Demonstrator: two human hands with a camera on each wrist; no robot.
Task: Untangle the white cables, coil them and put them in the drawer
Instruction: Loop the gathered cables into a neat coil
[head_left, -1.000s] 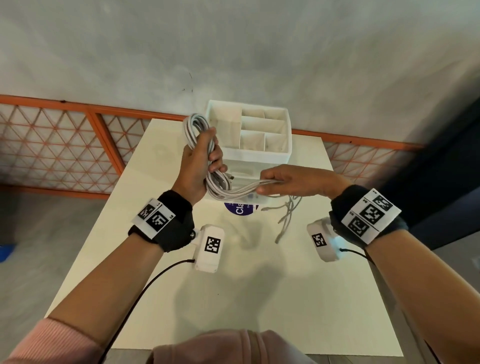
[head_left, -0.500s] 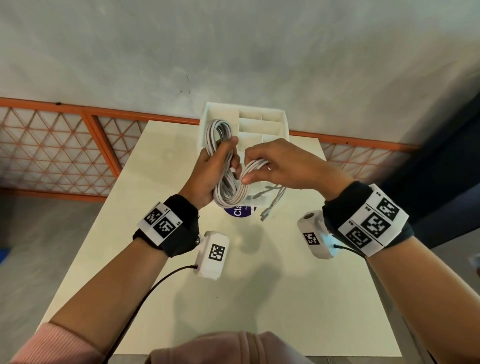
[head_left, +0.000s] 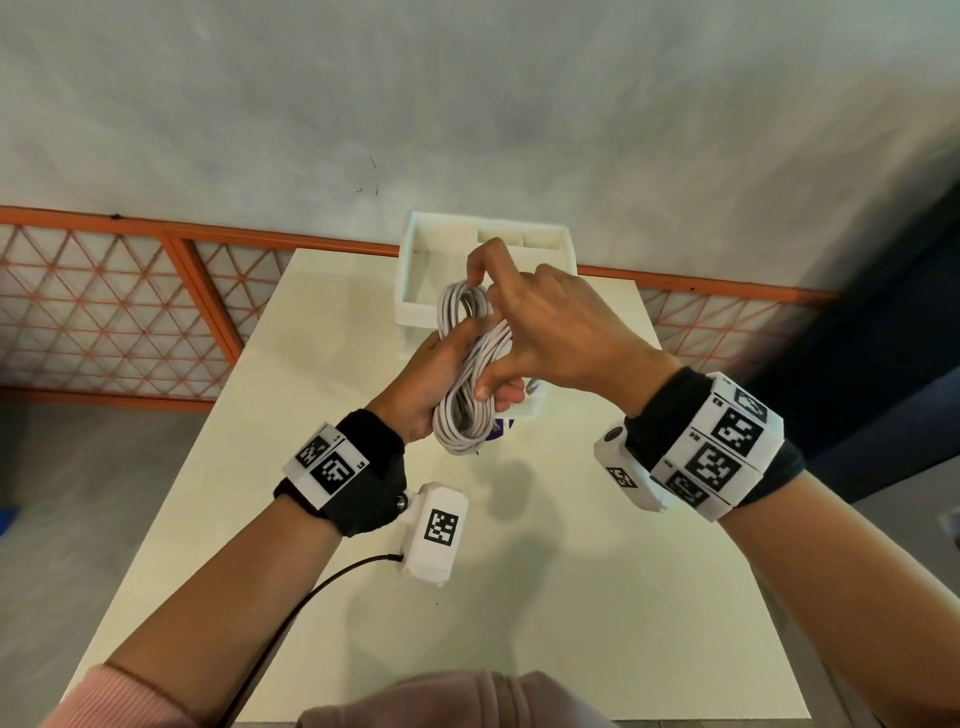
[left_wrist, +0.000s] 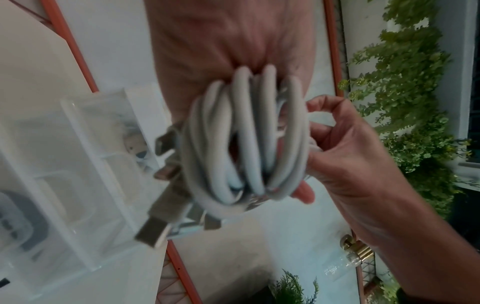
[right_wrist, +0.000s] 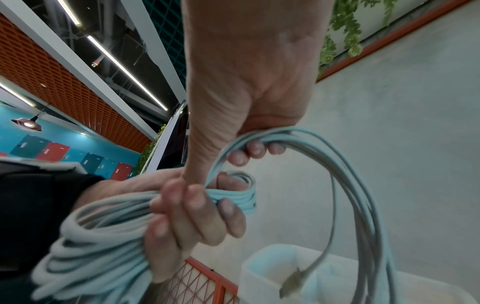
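Left hand grips coiled white cables; right hand pinches strands; purple label mostly hidden, unreadable.

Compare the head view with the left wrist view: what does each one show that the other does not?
Head only: the table, both wrist bands, and the organizer's top compartments behind the hands.
Left wrist only: metal plug ends dangling beside the coil, and green plants outside.
Both: the left hand gripping the coiled white cables, and the right hand with its fingers curled round strands.
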